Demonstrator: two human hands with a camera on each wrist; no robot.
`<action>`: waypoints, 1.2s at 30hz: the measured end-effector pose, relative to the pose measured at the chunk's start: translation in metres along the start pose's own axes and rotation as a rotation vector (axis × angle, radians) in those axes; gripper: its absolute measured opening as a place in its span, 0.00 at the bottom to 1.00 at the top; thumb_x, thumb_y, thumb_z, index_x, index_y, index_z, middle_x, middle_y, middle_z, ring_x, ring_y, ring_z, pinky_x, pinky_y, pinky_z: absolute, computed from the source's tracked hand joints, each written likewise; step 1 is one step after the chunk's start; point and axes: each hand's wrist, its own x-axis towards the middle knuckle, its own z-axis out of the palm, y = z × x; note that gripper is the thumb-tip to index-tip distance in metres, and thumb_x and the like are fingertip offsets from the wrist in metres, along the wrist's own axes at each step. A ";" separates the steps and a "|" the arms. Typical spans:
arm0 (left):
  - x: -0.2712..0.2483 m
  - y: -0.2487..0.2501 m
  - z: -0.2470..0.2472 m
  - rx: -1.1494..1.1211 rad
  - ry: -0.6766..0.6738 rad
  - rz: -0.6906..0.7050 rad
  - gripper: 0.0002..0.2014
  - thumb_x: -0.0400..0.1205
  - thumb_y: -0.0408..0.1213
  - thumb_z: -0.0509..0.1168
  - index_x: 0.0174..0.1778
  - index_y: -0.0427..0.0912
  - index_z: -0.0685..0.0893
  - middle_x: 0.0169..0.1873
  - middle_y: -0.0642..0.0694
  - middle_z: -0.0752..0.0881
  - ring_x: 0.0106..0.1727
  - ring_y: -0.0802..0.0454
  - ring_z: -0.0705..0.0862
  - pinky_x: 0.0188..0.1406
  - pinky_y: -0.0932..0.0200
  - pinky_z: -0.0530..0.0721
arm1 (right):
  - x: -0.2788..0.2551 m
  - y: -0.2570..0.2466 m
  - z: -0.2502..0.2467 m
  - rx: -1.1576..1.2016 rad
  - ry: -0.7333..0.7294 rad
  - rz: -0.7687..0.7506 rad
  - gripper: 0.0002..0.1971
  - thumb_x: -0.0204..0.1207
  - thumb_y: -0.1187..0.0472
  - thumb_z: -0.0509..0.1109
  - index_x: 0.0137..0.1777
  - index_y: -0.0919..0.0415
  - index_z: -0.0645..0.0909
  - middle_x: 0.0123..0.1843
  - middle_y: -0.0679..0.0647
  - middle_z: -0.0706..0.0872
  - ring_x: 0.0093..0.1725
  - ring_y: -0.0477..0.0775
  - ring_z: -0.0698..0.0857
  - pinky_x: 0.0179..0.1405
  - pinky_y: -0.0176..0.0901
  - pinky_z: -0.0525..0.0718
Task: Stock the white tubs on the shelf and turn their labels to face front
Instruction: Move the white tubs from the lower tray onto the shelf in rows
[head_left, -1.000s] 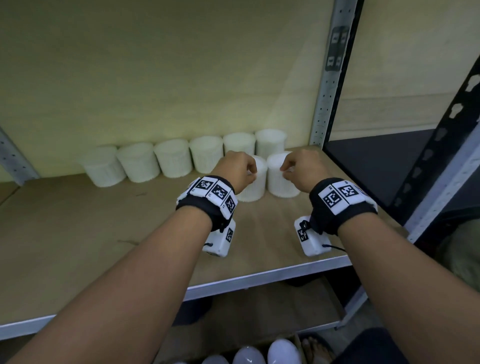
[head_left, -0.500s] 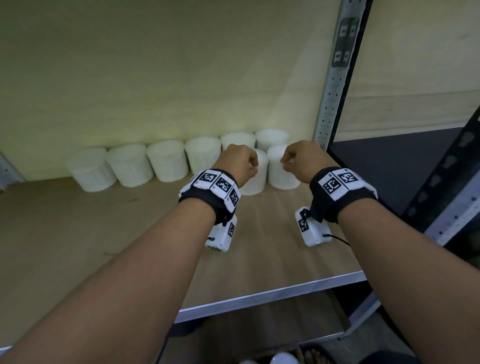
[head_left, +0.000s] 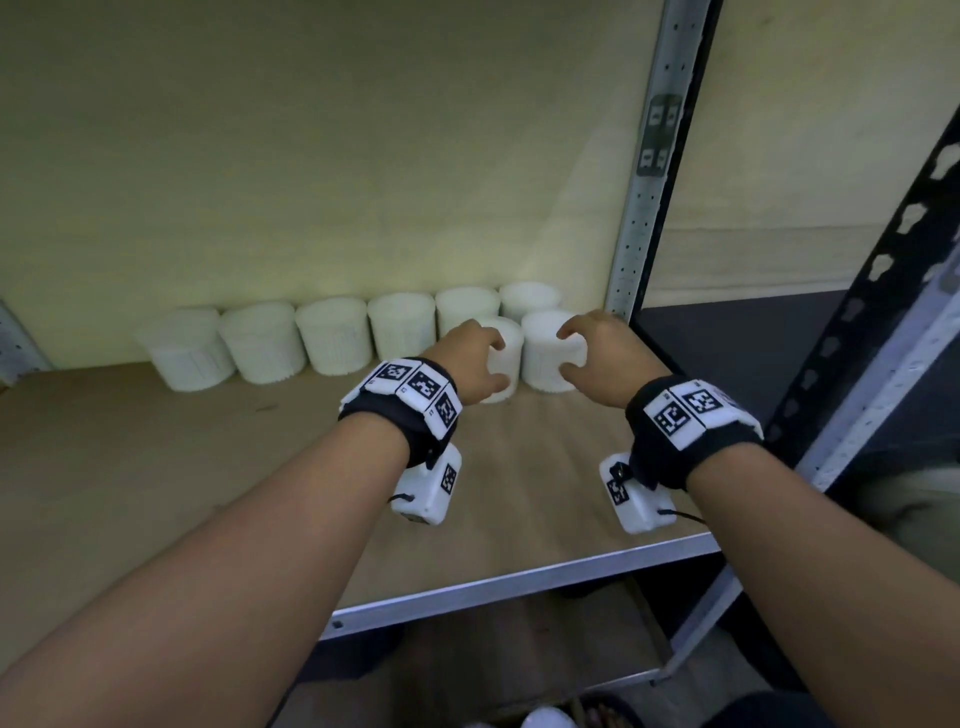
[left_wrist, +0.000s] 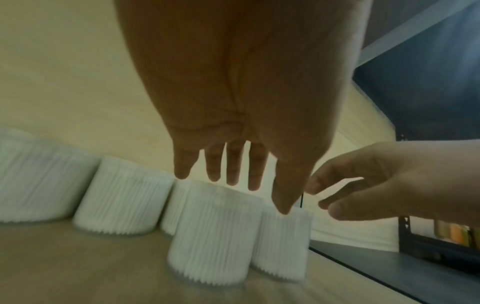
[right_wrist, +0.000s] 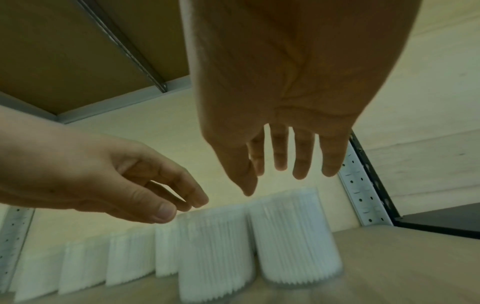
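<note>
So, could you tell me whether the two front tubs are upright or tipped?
Upright. The left front tub and right front tub both stand flat on the shelf, sides vertical.

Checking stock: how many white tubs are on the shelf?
8: six in a back row along the wall, two in front at its right end by the hands. None seem hidden.

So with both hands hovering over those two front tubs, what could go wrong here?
1. The two front tubs stand close together; the left hand or right hand closing on one could nudge the other.
2. The back row sits right behind, so a push could knock it.
3. No labels are visible; facing may be misjudged.
</note>
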 end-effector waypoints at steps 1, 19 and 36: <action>-0.007 0.001 0.001 -0.003 0.000 0.003 0.28 0.80 0.45 0.67 0.76 0.44 0.71 0.74 0.44 0.71 0.72 0.46 0.75 0.69 0.52 0.76 | -0.009 0.000 0.000 0.000 0.004 -0.002 0.21 0.76 0.62 0.70 0.70 0.61 0.76 0.70 0.60 0.76 0.68 0.59 0.77 0.66 0.44 0.74; -0.165 0.029 0.051 -0.126 -0.037 0.077 0.20 0.79 0.44 0.68 0.66 0.44 0.78 0.64 0.45 0.79 0.63 0.50 0.79 0.60 0.59 0.76 | -0.166 -0.012 0.047 0.146 0.051 0.023 0.13 0.73 0.63 0.70 0.58 0.58 0.83 0.58 0.55 0.81 0.59 0.56 0.80 0.61 0.49 0.81; -0.211 -0.020 0.206 -0.199 -0.360 -0.129 0.19 0.75 0.40 0.72 0.61 0.41 0.81 0.57 0.43 0.84 0.59 0.46 0.83 0.58 0.54 0.82 | -0.241 0.022 0.190 0.076 -0.420 0.204 0.17 0.74 0.60 0.70 0.62 0.62 0.81 0.63 0.61 0.82 0.63 0.61 0.82 0.62 0.48 0.82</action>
